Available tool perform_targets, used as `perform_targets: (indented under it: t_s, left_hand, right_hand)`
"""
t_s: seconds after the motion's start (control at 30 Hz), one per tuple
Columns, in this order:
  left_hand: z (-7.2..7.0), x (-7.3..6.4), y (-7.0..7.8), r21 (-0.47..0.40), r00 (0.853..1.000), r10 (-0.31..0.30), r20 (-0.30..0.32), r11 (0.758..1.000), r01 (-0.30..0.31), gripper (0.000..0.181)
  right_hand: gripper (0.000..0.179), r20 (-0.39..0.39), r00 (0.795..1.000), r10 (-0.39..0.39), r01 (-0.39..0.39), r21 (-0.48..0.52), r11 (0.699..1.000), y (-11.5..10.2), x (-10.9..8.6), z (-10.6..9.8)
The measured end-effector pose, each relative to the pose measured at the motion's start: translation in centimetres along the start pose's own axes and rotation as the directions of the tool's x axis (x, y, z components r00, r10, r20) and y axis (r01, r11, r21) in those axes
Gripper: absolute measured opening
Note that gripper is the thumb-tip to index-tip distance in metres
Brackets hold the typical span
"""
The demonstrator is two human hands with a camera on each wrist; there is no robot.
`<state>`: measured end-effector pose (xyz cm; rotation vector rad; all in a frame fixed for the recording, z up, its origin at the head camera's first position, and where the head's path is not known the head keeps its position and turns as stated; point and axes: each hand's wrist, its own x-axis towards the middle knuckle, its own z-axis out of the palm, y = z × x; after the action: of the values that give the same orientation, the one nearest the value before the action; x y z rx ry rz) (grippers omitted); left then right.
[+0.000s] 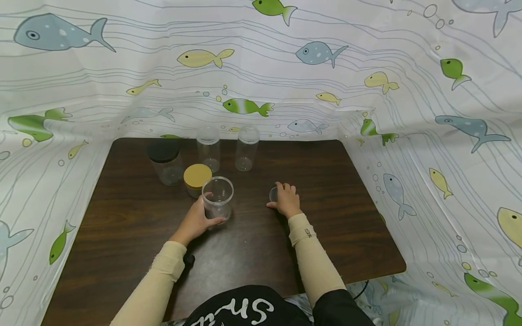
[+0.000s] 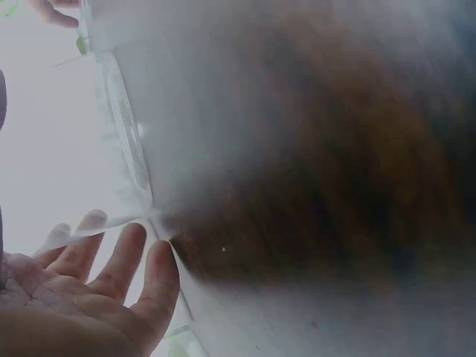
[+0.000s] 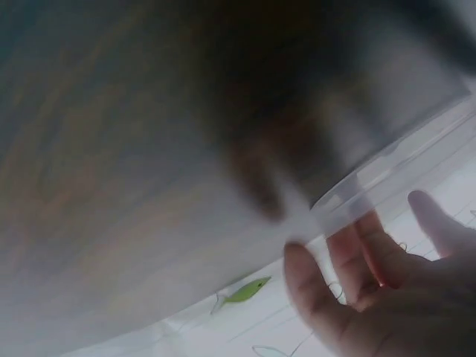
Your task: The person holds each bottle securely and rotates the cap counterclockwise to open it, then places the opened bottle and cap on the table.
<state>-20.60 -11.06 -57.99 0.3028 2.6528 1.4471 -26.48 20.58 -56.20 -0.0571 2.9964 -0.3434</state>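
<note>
My left hand [image 1: 200,219] curls round a clear plastic jar [image 1: 218,210] with no lid on it, left of the table's middle. Thumb and fingers lie on the jar's near and left sides. To the right, my right hand [image 1: 287,200] grips a small clear round lid [image 1: 273,194] just over or on the tabletop; its height cannot be told. Part of that lid is hidden under the palm. In the left wrist view the left fingers [image 2: 160,279] bend against see-through plastic. The right wrist view has the right fingers [image 3: 309,279] at the lid's clear rim [image 3: 394,167].
Behind the held jar stand a short jar with a yellow lid [image 1: 197,175], a wider jar with a black lid [image 1: 163,151], and two tall clear jars [image 1: 209,149] [image 1: 247,149] with clear lids. A fish-print curtain [image 1: 277,81] surrounds the brown wooden table [image 1: 134,240].
</note>
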Motion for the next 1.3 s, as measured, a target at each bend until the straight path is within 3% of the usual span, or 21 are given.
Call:
perform_targets:
  t_s: [0.23, 0.53, 0.8, 1.0, 1.17, 1.3]
  left_hand:
    - [0.1, 0.0, 0.0, -0.015, 1.0, 0.017, -0.011, 1.0, -0.018, 0.099]
    - [-0.5, -0.2, -0.6, 0.012, 0.994, 0.102, -0.029, 0.995, -0.101, 0.107]
    - [-2.9, -1.3, -1.1, 0.075, 0.997, -0.018, 0.08, 0.997, 0.012, 0.109]
    - [-5.4, -1.8, -2.3, 0.035, 0.99, -0.066, 0.126, 0.997, 0.062, 0.102]
    - [-7.2, -1.3, -2.8, 0.008, 0.986, -0.132, 0.106, 0.991, 0.132, 0.08]
    - [-7.8, 0.1, -2.8, 0.002, 0.985, -0.169, 0.043, 0.986, 0.169, 0.082]
  right_hand:
    - [0.091, 0.029, 1.0, -0.003, 0.002, 0.028, 1.0, -0.2, 0.0, -0.3]
    - [0.094, 0.012, 1.0, -0.019, 0.019, 0.033, 0.999, -0.8, -0.1, -0.3]
    - [0.103, 0.039, 0.994, -0.099, 0.098, 0.038, 0.995, -2.8, -0.4, -0.7]
    - [0.11, 0.103, 0.955, -0.28, 0.264, 0.141, 0.954, -5.0, -0.8, -1.0]
    - [0.11, 0.152, 0.929, -0.336, 0.31, 0.173, 0.935, -6.1, -1.1, -0.4]
    - [0.111, 0.159, 0.918, -0.363, 0.337, 0.17, 0.926, -6.5, -1.3, 0.3]
